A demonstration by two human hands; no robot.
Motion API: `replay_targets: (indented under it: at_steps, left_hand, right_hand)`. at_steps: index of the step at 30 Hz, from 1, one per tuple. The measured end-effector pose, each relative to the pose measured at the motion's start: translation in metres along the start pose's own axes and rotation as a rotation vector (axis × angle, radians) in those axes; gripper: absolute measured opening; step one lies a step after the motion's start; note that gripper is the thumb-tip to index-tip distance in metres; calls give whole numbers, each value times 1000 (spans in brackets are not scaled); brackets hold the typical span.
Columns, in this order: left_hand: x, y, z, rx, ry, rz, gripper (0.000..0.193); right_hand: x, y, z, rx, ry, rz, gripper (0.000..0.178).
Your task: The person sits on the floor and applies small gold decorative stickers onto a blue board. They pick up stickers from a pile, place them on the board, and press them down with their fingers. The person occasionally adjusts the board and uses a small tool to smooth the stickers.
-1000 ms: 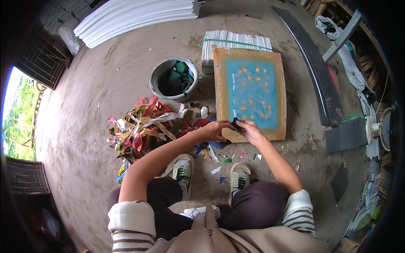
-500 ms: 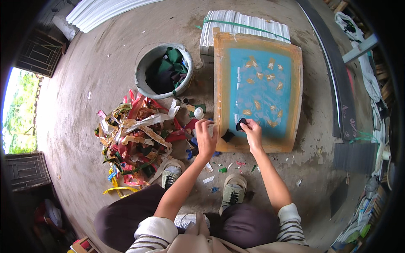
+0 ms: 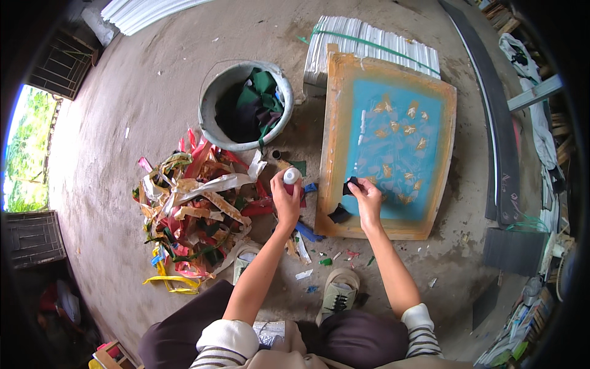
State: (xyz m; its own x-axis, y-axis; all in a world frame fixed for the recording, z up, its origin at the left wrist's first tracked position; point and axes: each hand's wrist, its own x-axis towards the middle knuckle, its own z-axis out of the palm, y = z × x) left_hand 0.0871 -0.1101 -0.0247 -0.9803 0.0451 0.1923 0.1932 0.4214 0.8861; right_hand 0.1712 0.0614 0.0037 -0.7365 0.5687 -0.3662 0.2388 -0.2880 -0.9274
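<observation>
My left hand (image 3: 285,201) is closed around a small white bottle (image 3: 291,176), whose pale top shows above the fingers. Between the thumb and fingers of my right hand (image 3: 368,202) is a small piece of black cloth (image 3: 349,187), over the left part of a printing screen (image 3: 327,154). The screen has a wooden frame, blue mesh and gold-brown leaf-like shapes. A second black cloth piece (image 3: 339,214) lies on its lower left corner. I cannot tell whether the held cloth touches the mesh.
Left of the screen stands a grey bucket (image 3: 207,126) with dark and green cloth inside. A heap of coloured tape strips (image 3: 190,212) lies below it. A strapped white stack (image 3: 375,46) sits behind the screen. Small scraps dot the floor near my shoes (image 3: 338,296).
My left hand was open beside the standing bottle and has now closed around it. My right hand keeps the black cloth near the screen's left side. The view has shifted slightly.
</observation>
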Motion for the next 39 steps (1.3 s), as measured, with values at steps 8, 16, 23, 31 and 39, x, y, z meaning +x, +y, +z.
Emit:
replay_targets:
  at_steps: [8, 16, 23, 31, 39]
  left_hand:
    - [8, 83, -10, -23, -566, 306, 41]
    - [4, 115, 23, 290, -710, 560, 41]
    - [-8, 115, 49, 429, -701, 705, 39]
    - [1, 110, 48, 496, -716, 742, 40]
    - [4, 45, 25, -301, -104, -54, 33]
  right_hand:
    - [-8, -36, -13, 131, 42, -87, 16]
    - [-9, -37, -47, 54, 110, -116, 15]
    - [-6, -10, -69, 139, 162, -81, 20]
    - [1, -8, -68, 232, 105, 17, 22]
    - [12, -32, -68, 389, -86, 96, 22]
